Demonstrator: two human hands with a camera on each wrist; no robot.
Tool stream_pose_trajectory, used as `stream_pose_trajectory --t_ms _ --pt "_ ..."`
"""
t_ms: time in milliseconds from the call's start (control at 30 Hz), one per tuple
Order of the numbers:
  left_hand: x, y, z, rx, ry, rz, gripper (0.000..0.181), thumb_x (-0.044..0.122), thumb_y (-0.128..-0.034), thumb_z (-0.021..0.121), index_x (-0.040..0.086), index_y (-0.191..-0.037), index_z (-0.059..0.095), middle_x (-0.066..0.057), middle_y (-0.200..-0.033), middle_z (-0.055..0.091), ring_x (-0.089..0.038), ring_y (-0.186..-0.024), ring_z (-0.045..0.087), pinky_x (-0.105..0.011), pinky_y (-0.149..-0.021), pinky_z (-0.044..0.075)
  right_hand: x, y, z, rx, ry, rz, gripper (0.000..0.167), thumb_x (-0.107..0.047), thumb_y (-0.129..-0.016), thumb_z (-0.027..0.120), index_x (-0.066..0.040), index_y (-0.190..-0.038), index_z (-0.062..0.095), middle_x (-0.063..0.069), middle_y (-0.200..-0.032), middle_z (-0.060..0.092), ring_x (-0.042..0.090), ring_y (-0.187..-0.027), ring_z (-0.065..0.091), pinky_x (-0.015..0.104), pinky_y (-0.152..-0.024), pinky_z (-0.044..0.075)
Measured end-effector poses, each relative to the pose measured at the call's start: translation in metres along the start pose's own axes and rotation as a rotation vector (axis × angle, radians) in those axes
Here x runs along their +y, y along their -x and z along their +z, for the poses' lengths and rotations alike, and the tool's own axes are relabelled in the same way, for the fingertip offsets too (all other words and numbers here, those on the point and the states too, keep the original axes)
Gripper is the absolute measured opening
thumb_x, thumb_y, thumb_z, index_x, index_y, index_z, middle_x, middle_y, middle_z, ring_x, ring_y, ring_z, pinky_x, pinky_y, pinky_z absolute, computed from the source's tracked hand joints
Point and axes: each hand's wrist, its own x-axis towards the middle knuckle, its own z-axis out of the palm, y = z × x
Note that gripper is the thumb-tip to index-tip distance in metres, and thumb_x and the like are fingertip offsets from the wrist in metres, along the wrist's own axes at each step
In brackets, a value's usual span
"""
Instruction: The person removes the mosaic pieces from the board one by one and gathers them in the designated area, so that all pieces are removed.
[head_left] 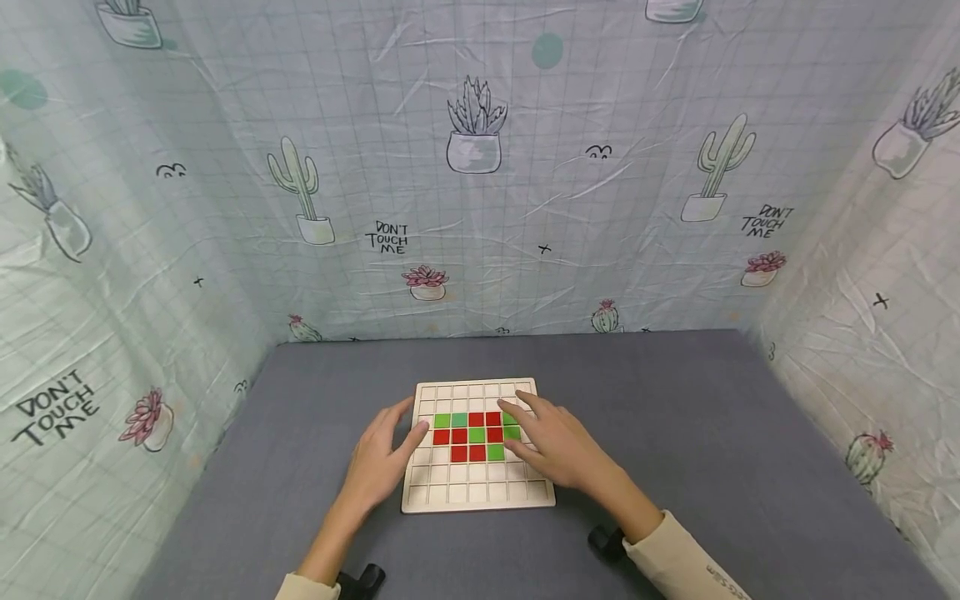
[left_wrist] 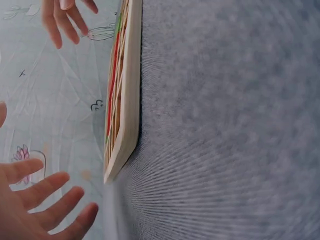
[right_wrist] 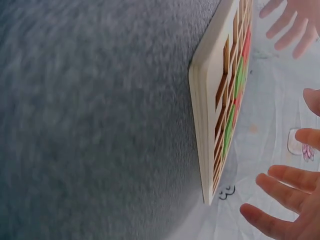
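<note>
A pale wooden grid board (head_left: 480,495) lies flat on the grey table. Red tiles (head_left: 468,453), green tiles (head_left: 496,452) and one teal tile (head_left: 459,420) fill cells around its middle. My left hand (head_left: 378,458) is at the board's left edge, fingers spread and holding nothing; the left wrist view shows its fingers (left_wrist: 55,220) raised apart from the board. Over the right side is my right hand (head_left: 558,442), its fingers parted and nothing gripped, partly covering the green tiles there. In the right wrist view its fingers (right_wrist: 280,192) hang clear of the board's edge.
Grey cloth covers the table (head_left: 660,400) around the board. A pale curtain (head_left: 480,208) printed with cacti and lettering rises behind and along both sides. Black wrist straps (head_left: 606,543) and light sleeves (head_left: 678,557) show at the lower part of the head view.
</note>
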Motion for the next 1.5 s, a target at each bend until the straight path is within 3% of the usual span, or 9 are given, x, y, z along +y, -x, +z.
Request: stream_pose_trajectory --t_ms 167,333,500,867,1133,1333,1500 --pt "-0.009 -0.001 0.003 -0.036 0.136 -0.038 0.061 0.049 -0.1043 0.057 0.013 -0.153 0.05 -0.013 -0.147 0.058 -0.031 -0.132 0.057 -0.055 -0.104 0.05 -0.005 -0.003 0.005 -0.014 -0.024 -0.022 0.058 -0.04 -0.102 0.063 -0.02 -0.155 0.049 0.019 -0.154 0.05 0.037 -0.135 0.057 0.059 -0.1 0.05" --pt "-0.019 -0.003 0.002 -0.061 0.229 -0.105 0.06 0.046 -0.1061 0.055 0.01 -0.153 0.049 -0.017 -0.148 0.055 -0.033 -0.137 0.055 -0.055 -0.11 0.045 -0.008 -0.005 0.011 -0.008 -0.034 -0.064 0.055 -0.038 -0.103 0.063 -0.02 -0.153 0.05 0.015 -0.146 0.057 0.033 -0.117 0.066 0.053 -0.093 0.054" --pt "-0.023 -0.006 0.001 -0.128 0.193 -0.106 0.065 0.043 -0.1043 0.06 0.007 -0.156 0.044 -0.019 -0.148 0.053 -0.036 -0.138 0.052 -0.056 -0.111 0.045 -0.012 -0.009 0.017 0.021 -0.019 -0.088 0.052 -0.035 -0.101 0.065 -0.02 -0.149 0.054 0.006 -0.136 0.062 0.02 -0.098 0.067 0.04 -0.08 0.055" --pt "-0.035 -0.019 0.002 -0.17 0.149 -0.13 0.058 0.034 -0.0989 0.071 0.009 -0.149 0.055 -0.01 -0.126 0.067 -0.023 -0.116 0.064 -0.043 -0.101 0.05 -0.025 -0.023 0.018 -0.02 -0.072 -0.071 0.05 -0.039 -0.103 0.062 -0.019 -0.148 0.057 0.002 -0.132 0.063 0.018 -0.11 0.066 0.04 -0.086 0.055" --pt "-0.044 -0.028 0.001 -0.213 0.151 -0.101 0.052 0.023 -0.0969 0.074 0.008 -0.145 0.06 -0.007 -0.114 0.066 -0.014 -0.099 0.06 -0.027 -0.087 0.048 -0.032 -0.034 0.019 -0.036 -0.093 -0.063 0.047 -0.037 -0.103 0.062 -0.019 -0.146 0.058 0.002 -0.127 0.064 0.013 -0.101 0.065 0.034 -0.081 0.055" --pt "-0.048 -0.033 -0.003 -0.251 0.152 -0.053 0.048 0.014 -0.0937 0.076 0.006 -0.139 0.065 -0.006 -0.105 0.067 -0.012 -0.091 0.06 -0.026 -0.082 0.047 -0.035 -0.044 0.019 -0.023 -0.088 -0.056 0.046 -0.036 -0.102 0.063 -0.019 -0.144 0.06 0.003 -0.124 0.066 0.012 -0.093 0.063 0.033 -0.077 0.053" --pt "-0.052 -0.038 -0.005 -0.282 0.168 -0.025 0.049 0.012 -0.0837 0.086 0.006 -0.13 0.071 -0.005 -0.101 0.068 -0.014 -0.089 0.059 -0.026 -0.081 0.048 -0.039 -0.053 0.016 -0.054 -0.08 -0.043 0.048 -0.039 -0.102 0.063 -0.02 -0.146 0.058 0.002 -0.129 0.065 0.013 -0.094 0.065 0.034 -0.077 0.054"
